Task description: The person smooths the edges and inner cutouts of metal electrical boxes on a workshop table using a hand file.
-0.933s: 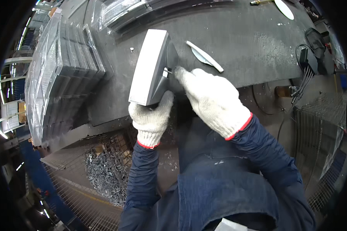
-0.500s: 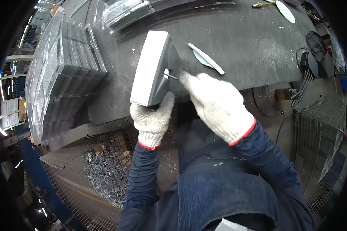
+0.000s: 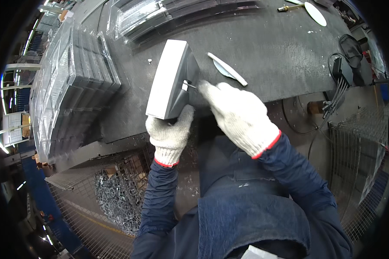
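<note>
A box-shaped housing (image 3: 165, 82) with a white face and dark grey sloping sides stands tilted over the near part of the workbench. My left hand (image 3: 170, 134), in a white knitted glove with a red cuff edge, grips its lower end, thumb on the grey side. My right hand (image 3: 237, 116), gloved alike, is closed around a thin metal rod (image 3: 192, 86); any handle is hidden inside the fist. The rod's far end meets a small white piece (image 3: 185, 86) set in the housing's grey side.
On the dark workbench (image 3: 263, 52) lie a white curved strip (image 3: 227, 69), a white oval piece (image 3: 315, 14) and a brass-tipped tool (image 3: 289, 7). Plastic-wrapped stacked panels (image 3: 73, 86) stand at left. Below, a wire basket holds several metal hooks (image 3: 119, 198); a wire cage (image 3: 358, 138) stands at right.
The view has shifted slightly. My right hand is a little farther left, with the rod still at the white piece. My left hand keeps its grip on the housing.
</note>
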Available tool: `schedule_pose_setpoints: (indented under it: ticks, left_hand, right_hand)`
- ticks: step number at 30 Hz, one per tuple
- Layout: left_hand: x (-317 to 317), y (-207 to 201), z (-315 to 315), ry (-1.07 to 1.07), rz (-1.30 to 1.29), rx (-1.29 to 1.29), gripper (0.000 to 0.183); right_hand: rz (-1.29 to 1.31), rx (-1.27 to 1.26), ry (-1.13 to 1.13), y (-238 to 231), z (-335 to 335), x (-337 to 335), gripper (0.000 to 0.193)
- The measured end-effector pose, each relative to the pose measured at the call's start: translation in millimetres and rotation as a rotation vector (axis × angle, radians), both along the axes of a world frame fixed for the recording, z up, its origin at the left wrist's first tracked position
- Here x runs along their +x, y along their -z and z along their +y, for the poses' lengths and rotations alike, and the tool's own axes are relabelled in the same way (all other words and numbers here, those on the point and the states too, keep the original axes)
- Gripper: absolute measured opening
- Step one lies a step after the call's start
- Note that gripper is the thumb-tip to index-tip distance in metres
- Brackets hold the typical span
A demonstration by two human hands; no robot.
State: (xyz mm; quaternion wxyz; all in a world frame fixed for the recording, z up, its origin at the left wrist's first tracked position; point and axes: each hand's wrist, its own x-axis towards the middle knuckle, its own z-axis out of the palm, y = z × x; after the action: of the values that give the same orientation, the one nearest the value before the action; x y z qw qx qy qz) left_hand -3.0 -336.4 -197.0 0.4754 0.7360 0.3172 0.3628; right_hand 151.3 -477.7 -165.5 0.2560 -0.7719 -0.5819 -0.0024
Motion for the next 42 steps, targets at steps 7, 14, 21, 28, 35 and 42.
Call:
schedule_pose_setpoints:
  ticks: [7,14,21,28,35,42]
  left_hand:
    - [-1.1,2.6,2.6,-0.008,-0.022,-0.049,0.036]
    - [0.4,4.5,-0.4,-0.031,-0.023,-0.032,0.036]
    - [1.4,0.3,-1.0,-0.004,0.001,-0.038,0.039]
    - [2.4,8.4,-3.4,-0.104,0.033,0.122,0.051]
    - [-27.5,-77.9,13.2,0.069,0.037,0.152,0.070]
    - [23.4,-130.9,60.5,0.261,0.301,0.241,0.060]
  right_hand:
    - [-0.010,-0.001,0.017,-0.2,6.7,-5.0,0.035]
    - [0.037,0.034,-0.011,5.8,8.4,1.8,0.037]
    - [0.064,0.015,0.016,7.8,3.6,0.0,0.041]
    - [0.129,0.158,-0.025,15.1,6.1,6.5,0.034]
    - [0.236,0.186,-0.058,-19.0,-13.2,-12.1,0.042]
    - [0.221,0.252,-0.130,-13.3,-6.2,-20.1,0.037]
